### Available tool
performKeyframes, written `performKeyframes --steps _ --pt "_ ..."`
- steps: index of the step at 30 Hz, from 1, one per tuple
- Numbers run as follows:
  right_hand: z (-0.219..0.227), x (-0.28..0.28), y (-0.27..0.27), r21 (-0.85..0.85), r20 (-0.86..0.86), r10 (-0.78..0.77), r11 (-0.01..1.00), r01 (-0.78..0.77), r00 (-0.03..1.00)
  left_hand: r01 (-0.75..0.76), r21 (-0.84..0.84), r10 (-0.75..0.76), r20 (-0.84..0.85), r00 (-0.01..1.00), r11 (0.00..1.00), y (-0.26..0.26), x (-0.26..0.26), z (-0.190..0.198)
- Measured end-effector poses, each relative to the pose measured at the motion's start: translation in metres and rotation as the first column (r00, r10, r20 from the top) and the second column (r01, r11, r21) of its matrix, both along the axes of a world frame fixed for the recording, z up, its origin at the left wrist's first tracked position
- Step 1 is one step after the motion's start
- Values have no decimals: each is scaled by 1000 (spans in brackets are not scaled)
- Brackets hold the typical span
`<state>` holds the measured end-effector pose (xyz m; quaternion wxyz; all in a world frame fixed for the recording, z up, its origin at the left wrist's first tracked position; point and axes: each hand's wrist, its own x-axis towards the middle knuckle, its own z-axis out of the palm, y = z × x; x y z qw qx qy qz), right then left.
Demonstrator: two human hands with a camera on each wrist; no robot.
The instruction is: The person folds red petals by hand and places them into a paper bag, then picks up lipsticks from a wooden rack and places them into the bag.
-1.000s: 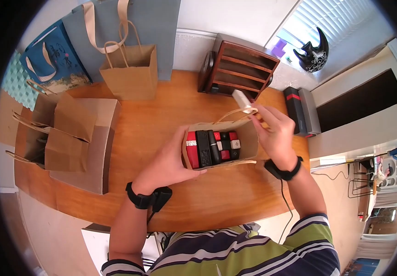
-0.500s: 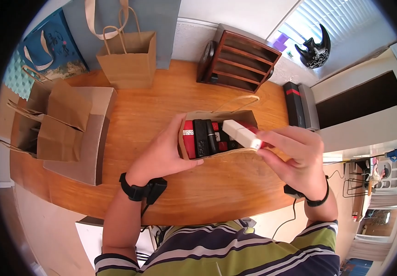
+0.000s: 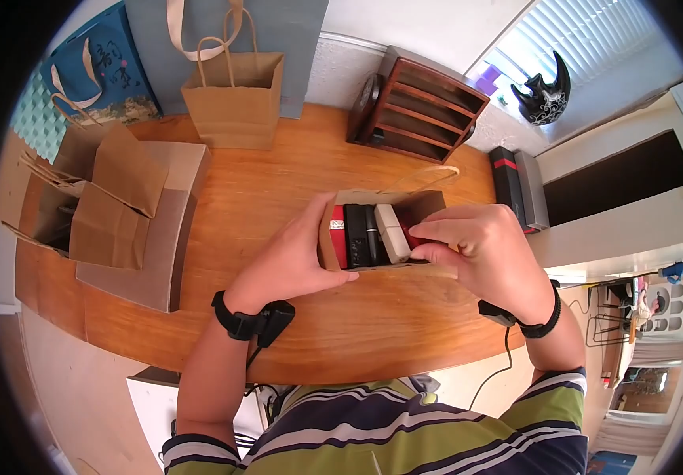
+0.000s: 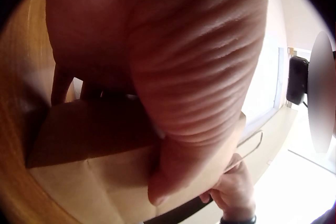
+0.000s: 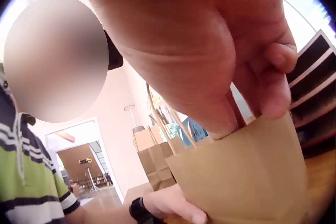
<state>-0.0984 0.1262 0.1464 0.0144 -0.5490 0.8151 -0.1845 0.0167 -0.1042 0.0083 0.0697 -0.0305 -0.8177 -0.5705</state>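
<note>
My left hand (image 3: 294,252) grips the left end of a small brown paper bag (image 3: 428,204), with the thumb along its near side. The bag stands open on the wooden table. Inside it are a red box with a white band (image 3: 337,237), a black box (image 3: 356,237), a slim black tube (image 3: 372,236) and a long white box (image 3: 391,232) with red beside it. My right hand (image 3: 484,249) reaches over the bag's right end, thumb and fingertips pinching the red side next to the white box. In the right wrist view, the bag wall (image 5: 241,166) hides the contents.
Several brown paper bags (image 3: 108,237) lie on a flat cardboard box (image 3: 171,261) at the left. Another paper bag (image 3: 234,115) stands at the back before a large grey bag (image 3: 302,47). A dark wooden shelf (image 3: 428,107) and long boxes (image 3: 507,186) stand at the back right.
The right hand has let the bag's handle go and brought the white box from above the bag's rim down in among the other things. The left hand keeps its grip on the bag.
</note>
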Motion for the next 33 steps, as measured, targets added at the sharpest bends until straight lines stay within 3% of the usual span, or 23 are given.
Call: performKeyframes --steps 5,14,20,23,26,29,33 --pt "8 4 5 43 73 -39 998 36 997 9 8 -9 9 1000 1000 0 0 6" --pt "27 5 1 113 87 242 961 -251 966 25 51 -25 -5 1000 998 1 -1 2" --pt "21 6 2 236 113 256 932 -276 960 6 15 -6 -16 1000 1000 1 0 3" --pt "26 8 0 254 48 281 925 -284 959 10 17 -9 -19 1000 1000 1 0 2" --pt "30 9 -1 165 69 262 949 -270 963 11 8 -11 -8 1000 1000 1 0 2" --pt "27 11 -1 309 84 222 921 -238 971 13 -10 -13 -12 1000 1000 0 0 2" --pt "24 10 -2 301 102 203 927 -225 974 14 -14 -14 -21 1000 1000 0 -1 3"
